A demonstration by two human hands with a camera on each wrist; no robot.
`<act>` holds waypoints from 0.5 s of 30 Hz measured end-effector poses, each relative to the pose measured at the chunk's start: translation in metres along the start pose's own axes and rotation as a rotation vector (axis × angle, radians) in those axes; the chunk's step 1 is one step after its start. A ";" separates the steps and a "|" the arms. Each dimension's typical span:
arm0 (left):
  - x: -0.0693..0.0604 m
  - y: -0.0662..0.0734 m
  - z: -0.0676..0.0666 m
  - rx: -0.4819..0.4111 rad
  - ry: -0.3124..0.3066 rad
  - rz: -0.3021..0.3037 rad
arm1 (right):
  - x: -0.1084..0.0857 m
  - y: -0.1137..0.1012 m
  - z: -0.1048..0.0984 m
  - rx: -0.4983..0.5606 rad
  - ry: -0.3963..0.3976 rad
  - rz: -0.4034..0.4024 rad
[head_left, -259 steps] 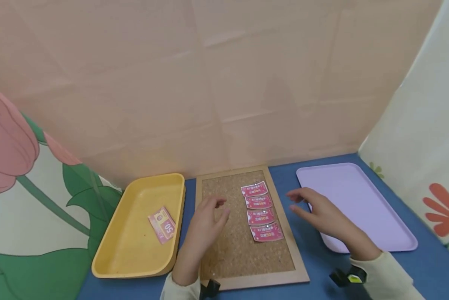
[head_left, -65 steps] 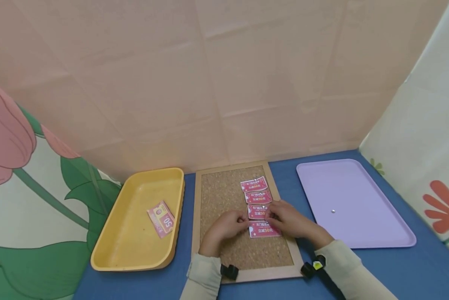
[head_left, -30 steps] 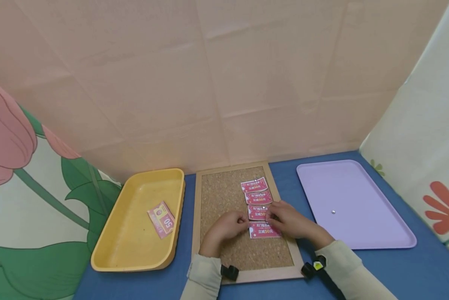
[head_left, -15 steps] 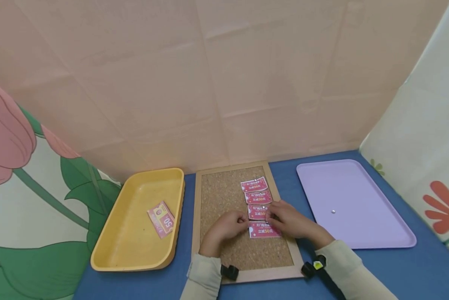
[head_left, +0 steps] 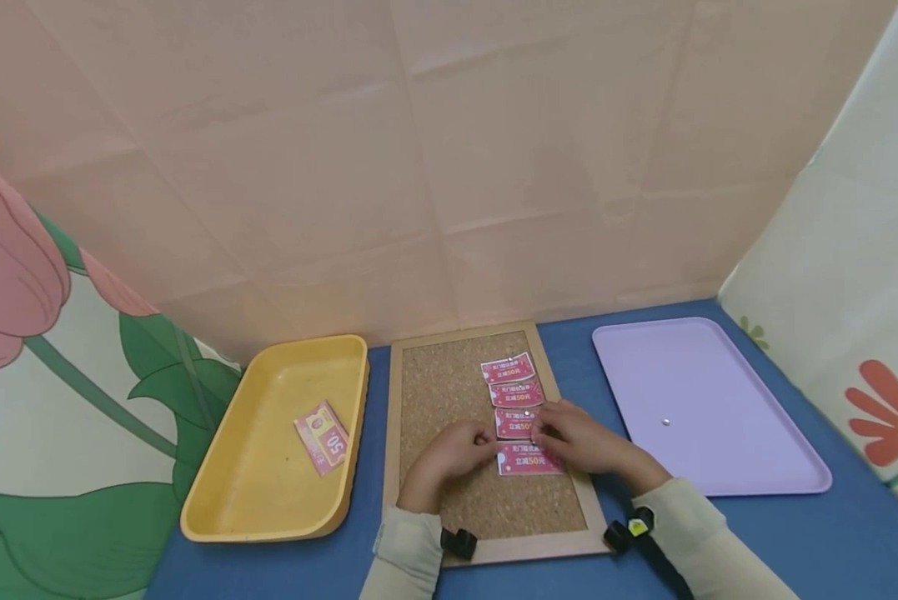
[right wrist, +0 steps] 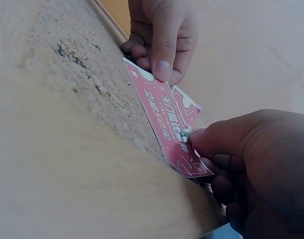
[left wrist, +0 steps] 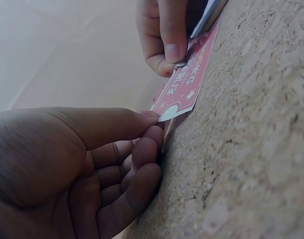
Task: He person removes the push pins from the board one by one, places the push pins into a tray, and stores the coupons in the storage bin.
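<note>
My left hand (head_left: 454, 454) pinches the left end of the lowest pink coupon (head_left: 520, 460) between thumb and fingers, low over the cork board (head_left: 437, 379). At that coupon's upper edge my right hand (head_left: 587, 443) pinches a silver thumbtack (right wrist: 185, 134), best seen in the right wrist view. Whether the tack's point is in the cork is hidden. Above it on the board lie three more pink coupons in a column: the top coupon (head_left: 509, 367), the second coupon (head_left: 517, 393) and the third coupon (head_left: 512, 424), each with a small tack at its upper edge.
A yellow tray (head_left: 227, 492) holding a pink coupon stack (head_left: 322, 437) is left of the board. On the right, a lilac tray (head_left: 726, 400) carries one small silver tack (head_left: 666, 422). All stand on a blue cloth (head_left: 831, 550) before a draped wall.
Both hands came from beside the board to the lowest coupon, which now lies straighter. A tack has appeared on the lilac tray. Over the last two seconds the hands have barely moved.
</note>
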State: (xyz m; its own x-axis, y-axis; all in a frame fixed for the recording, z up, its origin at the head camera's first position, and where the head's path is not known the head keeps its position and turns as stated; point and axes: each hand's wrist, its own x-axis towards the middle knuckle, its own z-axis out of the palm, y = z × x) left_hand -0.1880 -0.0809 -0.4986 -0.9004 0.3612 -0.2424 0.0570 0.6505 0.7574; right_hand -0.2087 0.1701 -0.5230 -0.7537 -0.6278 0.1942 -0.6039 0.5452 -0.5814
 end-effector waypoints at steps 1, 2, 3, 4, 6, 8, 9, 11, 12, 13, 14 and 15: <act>0.000 0.000 0.000 0.000 0.001 0.000 | 0.000 0.000 0.000 0.003 -0.003 0.005; 0.000 0.000 0.000 0.001 0.001 0.000 | 0.000 0.000 0.000 0.009 -0.003 0.007; 0.000 0.000 0.000 0.001 0.001 -0.001 | 0.000 0.000 -0.001 0.015 -0.004 0.011; 0.000 0.000 0.000 0.004 0.001 -0.001 | 0.001 0.000 -0.001 0.021 -0.005 0.015; 0.000 0.000 0.000 0.007 0.002 -0.001 | 0.001 0.000 -0.001 0.030 -0.005 0.024; 0.001 0.000 0.000 0.011 0.004 0.001 | 0.001 0.000 -0.001 0.039 -0.005 0.029; 0.001 0.000 0.000 0.009 0.004 -0.002 | 0.001 0.000 -0.002 0.045 -0.005 0.032; 0.001 0.000 0.000 0.009 0.004 -0.002 | 0.001 0.001 -0.002 0.058 -0.004 0.029; 0.000 0.000 0.000 0.009 0.004 0.000 | 0.001 0.001 -0.003 0.065 -0.004 0.028; 0.000 0.000 0.000 0.008 0.003 -0.001 | 0.001 0.001 -0.003 0.073 -0.003 0.025; 0.000 0.000 0.000 0.007 0.001 -0.004 | 0.001 0.001 -0.003 0.080 -0.002 0.023; 0.000 0.000 0.000 0.007 0.000 -0.004 | 0.001 0.002 -0.003 0.085 -0.002 0.020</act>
State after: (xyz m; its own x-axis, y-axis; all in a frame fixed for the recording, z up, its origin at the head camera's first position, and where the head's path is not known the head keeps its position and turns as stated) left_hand -0.1881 -0.0807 -0.4982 -0.9007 0.3585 -0.2453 0.0563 0.6564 0.7523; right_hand -0.2113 0.1721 -0.5211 -0.7648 -0.6185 0.1802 -0.5645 0.5087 -0.6500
